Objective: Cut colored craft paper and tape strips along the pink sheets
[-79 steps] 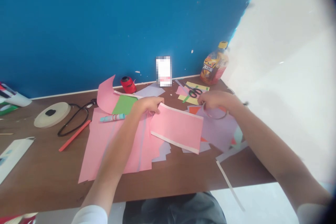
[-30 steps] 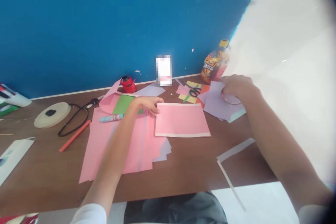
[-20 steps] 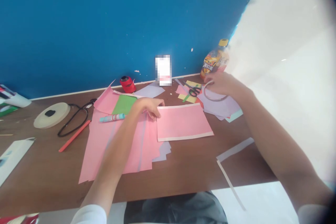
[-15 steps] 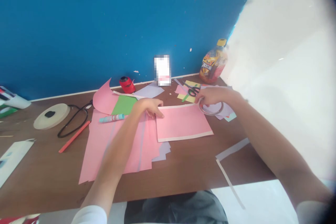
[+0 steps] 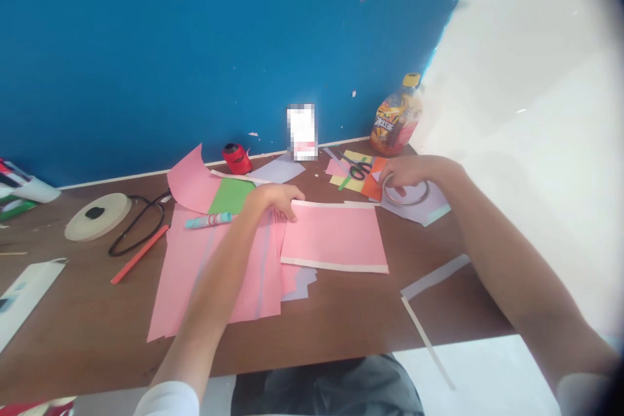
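My left hand (image 5: 280,199) is closed on the upper left corner of a pink sheet of paper (image 5: 336,237), thumb on top. White strips run along the sheet's top and bottom edges. A short white strip end (image 5: 361,203) shows past its upper right edge. Farther right, my right hand (image 5: 405,172) grips a ring-shaped roll of tape (image 5: 428,194), its fingers partly inside the ring. Beneath the roll lie pale purple paper (image 5: 416,213) and an orange piece (image 5: 373,182). Black-handled scissors (image 5: 359,171) rest just left of that hand.
Pink sheets (image 5: 182,273) and a glue stick (image 5: 208,220) lie left of my left hand. Beyond them are a red stick (image 5: 140,255), black cord (image 5: 119,252) and a large white roll (image 5: 78,226). A bottle (image 5: 396,120) and red spool (image 5: 236,158) stand by the wall.
My right hand has moved right with the tape roll, away from the pink sheet, uncovering the orange paper. The sheet has shifted slightly left and tilted, still in my left hand.
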`<state>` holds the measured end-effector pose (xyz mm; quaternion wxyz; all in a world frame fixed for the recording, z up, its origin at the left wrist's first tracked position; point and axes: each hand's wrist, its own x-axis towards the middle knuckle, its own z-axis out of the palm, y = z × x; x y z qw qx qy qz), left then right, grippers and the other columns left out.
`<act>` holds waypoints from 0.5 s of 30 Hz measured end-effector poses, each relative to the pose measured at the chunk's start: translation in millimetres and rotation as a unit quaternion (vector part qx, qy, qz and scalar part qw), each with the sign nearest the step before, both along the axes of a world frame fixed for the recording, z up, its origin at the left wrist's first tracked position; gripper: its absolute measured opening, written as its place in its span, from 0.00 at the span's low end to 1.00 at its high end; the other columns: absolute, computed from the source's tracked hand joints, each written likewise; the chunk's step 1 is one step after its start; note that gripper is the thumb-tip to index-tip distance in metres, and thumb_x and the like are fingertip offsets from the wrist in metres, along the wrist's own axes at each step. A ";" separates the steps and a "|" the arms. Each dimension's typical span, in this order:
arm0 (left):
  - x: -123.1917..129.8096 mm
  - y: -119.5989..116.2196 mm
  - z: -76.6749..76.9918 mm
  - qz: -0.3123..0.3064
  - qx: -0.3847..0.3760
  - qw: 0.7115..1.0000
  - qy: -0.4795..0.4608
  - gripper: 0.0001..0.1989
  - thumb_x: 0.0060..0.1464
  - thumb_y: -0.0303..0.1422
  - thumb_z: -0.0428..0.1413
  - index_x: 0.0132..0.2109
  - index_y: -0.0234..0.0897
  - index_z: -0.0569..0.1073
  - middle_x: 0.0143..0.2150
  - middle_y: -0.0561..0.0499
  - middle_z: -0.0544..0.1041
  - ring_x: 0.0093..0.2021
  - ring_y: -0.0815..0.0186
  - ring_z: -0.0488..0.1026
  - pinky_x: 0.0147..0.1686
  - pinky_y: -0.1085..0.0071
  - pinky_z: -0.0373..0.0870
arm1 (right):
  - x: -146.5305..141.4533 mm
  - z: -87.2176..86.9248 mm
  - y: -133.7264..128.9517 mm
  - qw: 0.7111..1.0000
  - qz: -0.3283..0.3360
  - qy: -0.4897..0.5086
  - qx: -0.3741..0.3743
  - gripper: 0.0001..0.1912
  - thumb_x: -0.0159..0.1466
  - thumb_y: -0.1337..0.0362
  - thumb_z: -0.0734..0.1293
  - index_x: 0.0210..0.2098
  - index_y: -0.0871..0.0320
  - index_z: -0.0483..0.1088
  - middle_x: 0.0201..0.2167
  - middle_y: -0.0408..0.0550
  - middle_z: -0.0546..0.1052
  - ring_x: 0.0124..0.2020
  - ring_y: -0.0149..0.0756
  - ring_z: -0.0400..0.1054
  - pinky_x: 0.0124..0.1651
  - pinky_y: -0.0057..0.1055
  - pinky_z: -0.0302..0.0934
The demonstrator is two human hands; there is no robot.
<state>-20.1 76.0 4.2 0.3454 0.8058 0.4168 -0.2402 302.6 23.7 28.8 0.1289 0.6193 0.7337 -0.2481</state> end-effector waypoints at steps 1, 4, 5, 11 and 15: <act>0.0 -0.3 0.7 -0.015 0.000 1.000 -0.006 0.18 0.38 0.39 0.66 0.36 0.40 0.69 0.28 0.53 0.77 0.26 0.66 0.73 0.22 0.74 0.62 | -3.5 0.4 -0.8 0.999 0.014 0.021 -0.037 0.18 0.54 0.67 0.65 0.41 0.55 0.82 0.27 0.48 0.80 0.29 0.38 0.71 0.27 0.29 0.58; 0.7 -1.8 2.1 -0.036 -0.011 0.999 -0.019 0.14 0.39 0.38 0.66 0.31 0.38 0.71 0.26 0.53 0.75 0.25 0.67 0.71 0.23 0.73 0.63 | -12.9 -2.3 -1.4 0.991 0.050 0.056 -0.114 0.19 0.55 0.64 0.66 0.44 0.55 0.81 0.24 0.47 0.79 0.28 0.39 0.69 0.25 0.29 0.55; 1.1 -2.4 2.4 -0.038 -0.013 0.999 -0.024 0.14 0.39 0.38 0.67 0.31 0.38 0.72 0.26 0.53 0.75 0.25 0.67 0.70 0.23 0.73 0.63 | -14.4 -4.2 -1.0 0.989 0.054 0.059 -0.123 0.18 0.55 0.63 0.66 0.43 0.56 0.81 0.23 0.48 0.78 0.27 0.39 0.68 0.25 0.30 0.55; 3.8 -4.6 2.2 -0.039 0.010 0.999 -0.029 0.13 0.40 0.39 0.67 0.30 0.37 0.72 0.25 0.52 0.74 0.22 0.69 0.67 0.19 0.74 0.58 | -8.3 -11.0 3.4 0.995 -0.017 0.021 -0.095 0.20 0.54 0.63 0.68 0.45 0.51 0.80 0.29 0.46 0.81 0.23 0.36 0.68 0.25 0.30 0.56; 5.2 -5.9 3.9 -0.019 0.005 1.000 -0.018 0.13 0.41 0.39 0.66 0.30 0.37 0.73 0.26 0.51 0.77 0.23 0.68 0.70 0.22 0.74 0.63 | -6.8 -8.7 3.5 0.995 -0.058 -0.019 -0.073 0.23 0.53 0.68 0.66 0.47 0.52 0.80 0.30 0.47 0.81 0.24 0.37 0.70 0.26 0.31 0.59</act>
